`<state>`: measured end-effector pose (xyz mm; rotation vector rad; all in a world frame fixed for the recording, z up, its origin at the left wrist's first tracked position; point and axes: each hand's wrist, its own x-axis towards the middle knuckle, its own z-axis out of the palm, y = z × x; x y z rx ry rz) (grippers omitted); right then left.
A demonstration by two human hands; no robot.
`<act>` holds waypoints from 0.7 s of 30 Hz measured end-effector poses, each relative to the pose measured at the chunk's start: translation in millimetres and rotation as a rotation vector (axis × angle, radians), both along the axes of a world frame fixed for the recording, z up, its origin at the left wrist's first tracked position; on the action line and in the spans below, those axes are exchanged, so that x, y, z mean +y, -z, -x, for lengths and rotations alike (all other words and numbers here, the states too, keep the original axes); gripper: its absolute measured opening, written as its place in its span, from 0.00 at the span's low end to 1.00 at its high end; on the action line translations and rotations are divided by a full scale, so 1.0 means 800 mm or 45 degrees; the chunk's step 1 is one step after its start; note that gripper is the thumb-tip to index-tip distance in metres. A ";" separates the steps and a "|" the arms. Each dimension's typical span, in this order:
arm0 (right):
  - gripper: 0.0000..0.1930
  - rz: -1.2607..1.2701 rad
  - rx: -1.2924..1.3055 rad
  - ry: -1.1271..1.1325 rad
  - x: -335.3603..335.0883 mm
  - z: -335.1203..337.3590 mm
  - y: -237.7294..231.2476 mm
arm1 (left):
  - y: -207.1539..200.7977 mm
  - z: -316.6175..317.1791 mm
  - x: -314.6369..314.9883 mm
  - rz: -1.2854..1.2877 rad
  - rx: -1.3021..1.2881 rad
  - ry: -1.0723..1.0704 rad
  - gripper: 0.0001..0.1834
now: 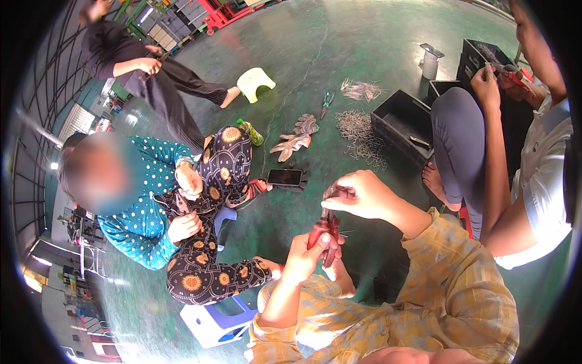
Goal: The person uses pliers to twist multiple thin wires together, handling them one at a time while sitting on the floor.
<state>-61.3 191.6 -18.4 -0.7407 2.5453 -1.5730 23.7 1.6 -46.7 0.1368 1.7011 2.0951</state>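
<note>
My left hand (308, 252) grips the red handles of a pair of pliers (325, 229), jaws pointing up. My right hand (362, 194) is just above it, pinching a small metal wire piece (330, 194) at the jaws. Both forearms wear yellow checked sleeves and rise from the lower edge. The hands work over a green floor (339, 54).
A person in a teal dotted top (148, 200) sits at left on a low stool (218, 318). Another person (515, 176) sits at right, handling red pliers. On the floor lie a phone (285, 177), gloves (294, 139), wire piles (361, 136), black boxes (403, 121) and a white stool (254, 83).
</note>
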 end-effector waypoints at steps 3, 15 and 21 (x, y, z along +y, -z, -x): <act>0.13 -0.013 0.012 -0.004 0.000 0.000 -0.003 | 0.001 0.001 0.000 0.170 0.094 0.017 0.17; 0.14 -0.111 0.020 0.080 -0.005 -0.005 0.005 | 0.024 0.000 0.016 0.849 0.295 -0.323 0.10; 0.11 -0.153 -0.122 0.093 -0.005 -0.009 0.004 | 0.036 0.002 0.019 1.205 0.788 -0.420 0.06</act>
